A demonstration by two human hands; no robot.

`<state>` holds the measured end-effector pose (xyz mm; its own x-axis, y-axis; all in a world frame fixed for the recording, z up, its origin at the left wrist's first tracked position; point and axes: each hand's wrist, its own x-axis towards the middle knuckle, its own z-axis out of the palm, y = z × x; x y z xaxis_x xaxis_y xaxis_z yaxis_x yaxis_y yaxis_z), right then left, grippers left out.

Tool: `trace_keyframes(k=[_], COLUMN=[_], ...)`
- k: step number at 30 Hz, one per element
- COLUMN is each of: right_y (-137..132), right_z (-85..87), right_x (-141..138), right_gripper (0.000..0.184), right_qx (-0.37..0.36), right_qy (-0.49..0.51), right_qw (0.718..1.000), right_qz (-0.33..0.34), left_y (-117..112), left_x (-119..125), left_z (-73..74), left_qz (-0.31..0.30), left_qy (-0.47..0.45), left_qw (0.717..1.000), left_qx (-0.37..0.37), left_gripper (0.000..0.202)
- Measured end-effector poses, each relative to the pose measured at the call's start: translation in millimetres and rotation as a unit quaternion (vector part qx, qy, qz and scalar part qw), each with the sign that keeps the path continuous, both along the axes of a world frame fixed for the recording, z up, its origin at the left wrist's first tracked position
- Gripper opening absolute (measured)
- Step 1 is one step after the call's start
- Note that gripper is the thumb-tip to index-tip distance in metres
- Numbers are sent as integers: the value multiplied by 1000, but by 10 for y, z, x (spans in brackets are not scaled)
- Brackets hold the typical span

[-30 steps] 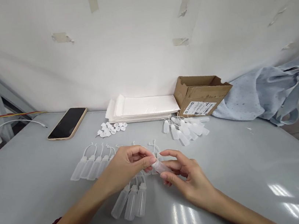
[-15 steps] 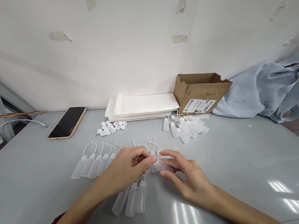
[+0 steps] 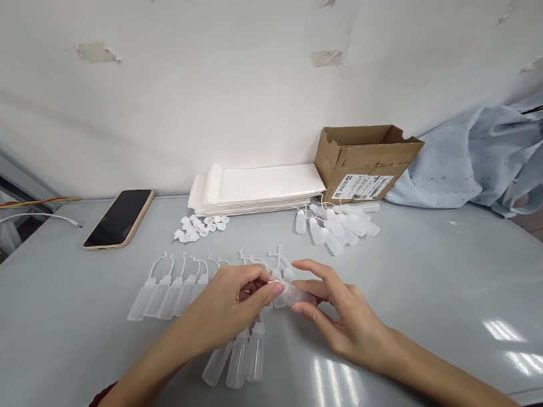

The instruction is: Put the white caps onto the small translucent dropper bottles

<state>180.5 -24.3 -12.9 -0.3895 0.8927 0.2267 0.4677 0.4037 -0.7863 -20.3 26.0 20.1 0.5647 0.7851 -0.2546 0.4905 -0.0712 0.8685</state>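
Observation:
My right hand (image 3: 346, 321) has its thumb and fingers round the body of a small translucent squeeze bottle (image 3: 301, 296). At the bottle's neck end, my left hand (image 3: 242, 298) pinches with thumb and index finger; the small part between those fingertips is mostly hidden. Behind my hands lies a row of similar bottles (image 3: 162, 298) with thin white strap-like tops, partly covered by my left hand. Closer to me, several more bottles (image 3: 238, 363) lie on the grey table (image 3: 401, 374) below my left wrist.
Small white caps (image 3: 199, 227) lie before a stack of white padded envelopes (image 3: 264, 188). A heap of small bottles (image 3: 335, 227) sits by an open cardboard box (image 3: 370, 156). A phone (image 3: 119, 218) lies far left; light blue cloth (image 3: 472, 162) drapes at right.
The view has shifted slightly. My right fingers have adjusted on the bottle, and its body now lies more level between my hands. My left hand keeps its pinch.

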Motion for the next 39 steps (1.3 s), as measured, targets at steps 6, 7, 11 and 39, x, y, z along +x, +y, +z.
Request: trace_keyframes(k=[6,7,11,39], right_y=[9,8,-1,80], right_z=[95,110,118,-38], right_x=[13,13,11,58], right_gripper=[37,35,30,19], right_qx=[-96,-113,-109,64], right_qy=[48,58,63,-61], right_qw=[994,992,992,996], right_qz=[-7,-8,-7,4], left_y=[5,8,4,-6], left_x=[-4,-8,-15,19], left_z=[15,23,50,-17], left_qz=[-7,-6,-7,5], left_qy=[-64,-70,-54,-88], left_qw=[998,998,998,996], left_qx=[-7,-3,-28,23], left_gripper=[20,20,23,21])
